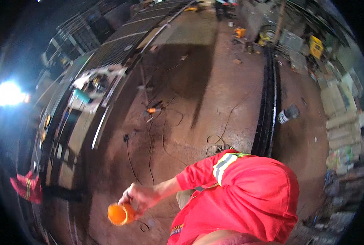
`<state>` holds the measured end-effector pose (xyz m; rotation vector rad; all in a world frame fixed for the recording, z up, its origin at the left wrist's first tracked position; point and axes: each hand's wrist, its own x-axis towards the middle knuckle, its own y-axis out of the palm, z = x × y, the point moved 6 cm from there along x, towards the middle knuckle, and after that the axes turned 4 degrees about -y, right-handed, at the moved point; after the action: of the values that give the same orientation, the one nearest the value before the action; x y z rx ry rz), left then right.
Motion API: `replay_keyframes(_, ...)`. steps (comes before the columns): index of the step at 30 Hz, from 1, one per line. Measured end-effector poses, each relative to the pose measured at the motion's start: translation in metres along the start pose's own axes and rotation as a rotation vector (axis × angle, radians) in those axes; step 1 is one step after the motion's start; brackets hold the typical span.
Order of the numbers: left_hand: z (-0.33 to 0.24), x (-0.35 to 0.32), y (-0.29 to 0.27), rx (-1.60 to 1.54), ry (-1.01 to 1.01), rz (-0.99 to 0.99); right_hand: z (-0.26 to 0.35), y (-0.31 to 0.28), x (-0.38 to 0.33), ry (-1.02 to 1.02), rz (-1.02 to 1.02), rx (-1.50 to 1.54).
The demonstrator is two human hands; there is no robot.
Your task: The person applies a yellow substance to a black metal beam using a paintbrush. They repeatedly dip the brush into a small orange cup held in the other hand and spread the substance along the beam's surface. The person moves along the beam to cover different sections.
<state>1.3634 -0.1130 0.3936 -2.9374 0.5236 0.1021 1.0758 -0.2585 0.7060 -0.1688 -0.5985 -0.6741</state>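
Red shirt: closest to the camera, low in the picture, with a pale shiny stripe on the shoulder.
Left hand: it reaches out from the red sleeve, over the floor, with its fingers closed round an orange cup.
Right hand: not in the picture.
Where the cup is: in the left hand, at its outer end. It is up off the floor with its round open mouth facing the camera (I cannot see if anything is inside).
Step in hand: I think the cup is just being held or carried. It is not set down on anything.
What a next move needs: I think a snug grip and a level cup, and care with feet near the wires.
Floor: brown and dusty, right under the cup.
Wires: thin black ones, curling over the floor past the hand.
Orange tool: small, lying among the wires, well apart from the cup.
Black beam: long, running away on the right, with a pale can just beside it.
Desk: on the left, with a teal thing lying on it.
Bright light: glaring at the far left.
Yellow box: far off, top right, among clutter.
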Motion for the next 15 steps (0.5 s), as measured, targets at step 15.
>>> replay_keyframes(15, -0.121, -0.146, 0.696, 0.066, 0.175, 1.278, 0.065, -0.474, -0.158, -0.011, -1.276, -0.504)
